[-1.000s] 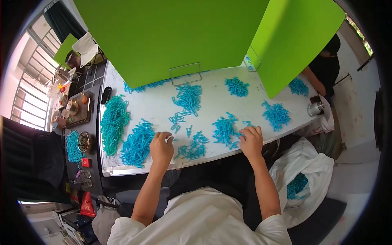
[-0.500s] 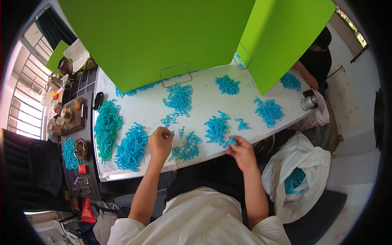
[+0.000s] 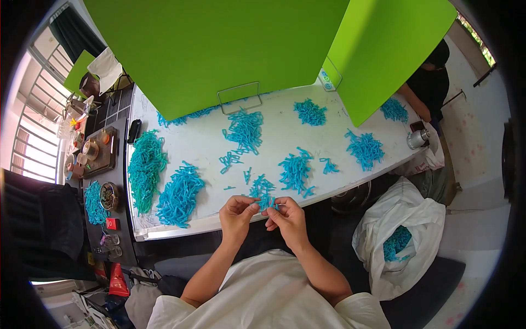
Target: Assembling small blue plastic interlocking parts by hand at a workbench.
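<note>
Since half a second ago, your right hand [image 3: 287, 218] has swung leftward from beside the right-hand pile, and your left hand [image 3: 236, 216] has come down and to the right, so the two now sit close together at the near edge of the table [image 3: 323, 137]. Your right fingers are pinched on small bright-blue plastic pieces [image 3: 271, 202] at their tips; your left fingers are curled with thumb and forefinger drawn together, but you cannot tell from this view whether they grip a piece, because the loose blue pile [image 3: 261, 183] lies directly behind them. Just right of that pile is a denser heap of blue pieces [image 3: 295, 171], with a small blue cluster [image 3: 329, 166] apart from it on its right. Near your left hand, a single blue piece [image 3: 229, 188] lies alone on the white surface, and farther left are a large bright-blue mound [image 3: 179, 197] and, beside it, a long green-teal mound [image 3: 146, 171]. Beyond your hands, another blue heap [image 3: 244, 130] sits in front of a tall lime-green panel [image 3: 219, 55] with a thin metal wire stand [image 3: 238, 86] at its foot. To your right, below table height, an open white woven sack [image 3: 367, 241] holds more teal pieces [image 3: 397, 241]. Past the second lime-green panel [image 3: 389, 55], a co-worker's bare forearm [image 3: 417, 102] is near a separate blue heap [image 3: 394, 110].
</note>
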A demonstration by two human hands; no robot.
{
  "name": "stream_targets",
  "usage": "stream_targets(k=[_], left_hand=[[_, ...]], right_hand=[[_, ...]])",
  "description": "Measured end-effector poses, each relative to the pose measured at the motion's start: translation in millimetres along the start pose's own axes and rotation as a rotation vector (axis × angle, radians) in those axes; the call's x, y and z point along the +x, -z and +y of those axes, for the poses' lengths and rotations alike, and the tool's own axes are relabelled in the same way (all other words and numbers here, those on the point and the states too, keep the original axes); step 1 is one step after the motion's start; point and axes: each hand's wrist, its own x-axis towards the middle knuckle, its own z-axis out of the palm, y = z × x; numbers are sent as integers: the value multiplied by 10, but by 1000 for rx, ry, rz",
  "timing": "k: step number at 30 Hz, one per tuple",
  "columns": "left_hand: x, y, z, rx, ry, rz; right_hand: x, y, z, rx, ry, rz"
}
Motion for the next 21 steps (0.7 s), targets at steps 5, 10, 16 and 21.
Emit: stream_targets(k=[5, 10, 16, 21], left_hand=[[-30, 10, -45, 77, -61, 47], [-37, -30, -76, 132, -90, 53], [-41, -17, -88, 139, -158, 107], [-35, -56, -102, 191, -170, 107]], right_hand=[[-14, -26, -29, 21, -49, -13], [-25, -37, 11, 48, -72, -23], [-20, -45, 32, 97, -58, 63], [-35, -52, 31, 77, -42, 39]])
